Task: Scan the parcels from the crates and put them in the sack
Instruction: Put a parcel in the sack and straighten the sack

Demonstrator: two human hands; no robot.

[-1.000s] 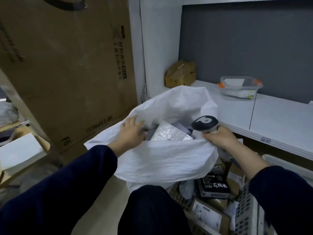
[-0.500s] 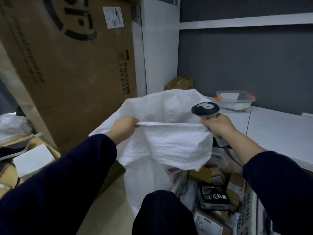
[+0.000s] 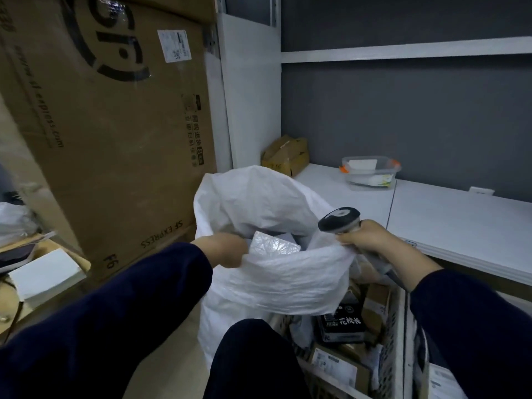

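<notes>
White woven plastic is filling the middle of the view: one sack is standing open-mouthed just beyond the person's raised knee. A navy left sleeve and a navy right sleeve are reaching toward the sack.

The left hand is gripping the left end of the sack's near rim, its fingers tucked out of sight in the fold of fabric. The right hand is curling round the handle of one barcode scanner. Its fingers are also pinching the right end of the same rim, which is hanging slack between the two hands. The scanner's dark round head is facing up, just right of the sack's mouth.

Inside the sack, one silvery bubble-wrapped parcel is showing just past the rim, near the left hand.

Right of the sack, below its folded rim, one white latticed crate is holding at least three parcels: one black box with white characters, one brown carton and one labelled cardboard box.

Left of the sack, one large SF Express carton is standing tall. Beyond the sack to its right, one white shelf is carrying one clear plastic tub with orange clips. One crumpled cardboard box is sitting straight behind the sack.
</notes>
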